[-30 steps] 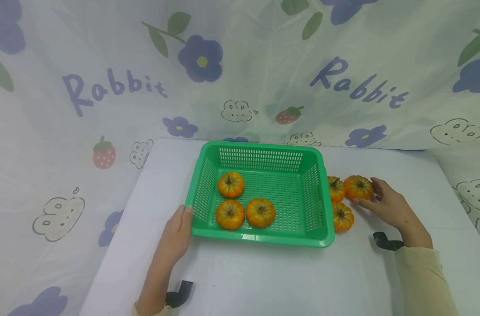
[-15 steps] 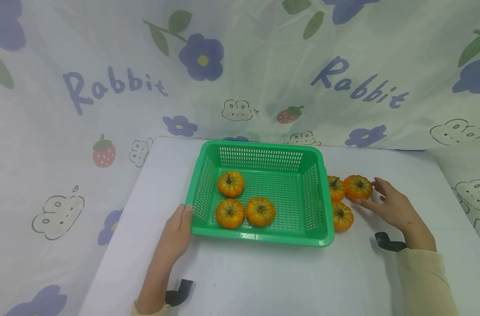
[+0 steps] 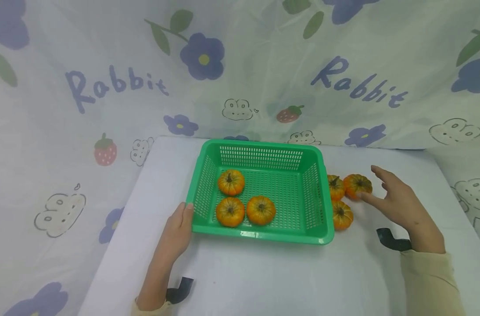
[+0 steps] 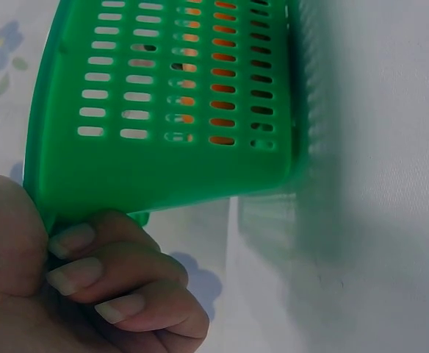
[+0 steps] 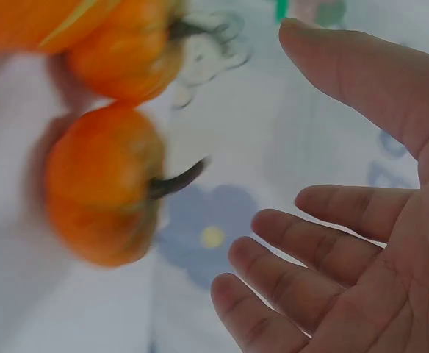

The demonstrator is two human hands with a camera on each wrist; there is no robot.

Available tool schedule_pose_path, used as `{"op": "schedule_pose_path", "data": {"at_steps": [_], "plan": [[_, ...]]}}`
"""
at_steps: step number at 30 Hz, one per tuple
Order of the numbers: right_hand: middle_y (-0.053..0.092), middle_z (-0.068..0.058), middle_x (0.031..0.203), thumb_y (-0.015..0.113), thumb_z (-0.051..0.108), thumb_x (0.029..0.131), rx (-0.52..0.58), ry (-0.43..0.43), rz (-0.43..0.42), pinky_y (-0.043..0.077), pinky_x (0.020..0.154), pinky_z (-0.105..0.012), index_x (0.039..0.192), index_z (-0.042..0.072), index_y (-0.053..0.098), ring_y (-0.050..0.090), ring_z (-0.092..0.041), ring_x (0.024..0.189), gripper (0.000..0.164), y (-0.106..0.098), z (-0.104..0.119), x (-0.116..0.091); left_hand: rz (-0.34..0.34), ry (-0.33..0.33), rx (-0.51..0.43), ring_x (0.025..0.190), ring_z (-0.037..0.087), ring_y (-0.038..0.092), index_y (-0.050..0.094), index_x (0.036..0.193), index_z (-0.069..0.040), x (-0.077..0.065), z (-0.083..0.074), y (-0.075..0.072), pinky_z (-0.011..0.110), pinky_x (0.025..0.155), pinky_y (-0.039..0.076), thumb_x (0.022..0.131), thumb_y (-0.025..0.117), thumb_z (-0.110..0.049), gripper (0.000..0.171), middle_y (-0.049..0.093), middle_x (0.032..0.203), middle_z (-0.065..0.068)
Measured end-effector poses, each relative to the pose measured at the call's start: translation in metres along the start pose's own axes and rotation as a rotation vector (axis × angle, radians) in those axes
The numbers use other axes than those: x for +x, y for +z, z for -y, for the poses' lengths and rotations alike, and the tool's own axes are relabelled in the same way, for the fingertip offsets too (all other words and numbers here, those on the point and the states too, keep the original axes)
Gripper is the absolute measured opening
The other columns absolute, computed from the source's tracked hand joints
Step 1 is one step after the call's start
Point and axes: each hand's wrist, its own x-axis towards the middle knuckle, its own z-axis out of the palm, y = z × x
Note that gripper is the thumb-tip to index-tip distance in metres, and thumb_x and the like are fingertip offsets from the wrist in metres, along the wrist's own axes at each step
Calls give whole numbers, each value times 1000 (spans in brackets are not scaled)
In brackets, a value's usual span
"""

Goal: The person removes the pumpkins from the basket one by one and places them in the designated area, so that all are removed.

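To the right of the green basket (image 3: 259,237), the outermost pumpkin (image 3: 354,182) rests on the tabletop (image 3: 271,281), apparently against its neighbours (image 3: 342,215). It looks firm and fairly light, with a smooth rind that may slip a little; its thin stem (image 5: 178,180) could snap, so the rounded sides seem the better hold. Near it, the right hand (image 3: 402,202) has its fingers (image 5: 317,241) spread, holding nothing. The left hand (image 3: 177,232) grips the basket's left rim, fingers curled beneath; that plastic probably flexes slightly.
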Motion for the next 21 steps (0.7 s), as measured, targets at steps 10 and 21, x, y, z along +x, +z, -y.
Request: {"op": "schedule_pose_path", "data": {"at_steps": [10, 21], "plan": [[31, -30, 163, 82, 51, 89, 11, -92, 5, 35, 99, -79, 167, 8, 17, 37, -61, 136, 110, -10, 54, -6, -5, 4, -8, 77, 23, 48, 50, 119, -8, 0, 0, 0, 35, 66, 44, 113, 24, -54, 53, 47, 86, 10], [31, -17, 167, 82, 46, 91, 45, -257, 42, 33, 107, -74, 167, 17, 22, 32, -48, 149, 101, -20, 104, -5, -11, -16, 2, 76, 24, 48, 51, 115, -8, 1, 1, 0, 35, 66, 44, 113, 25, -53, 52, 49, 86, 10]]}}
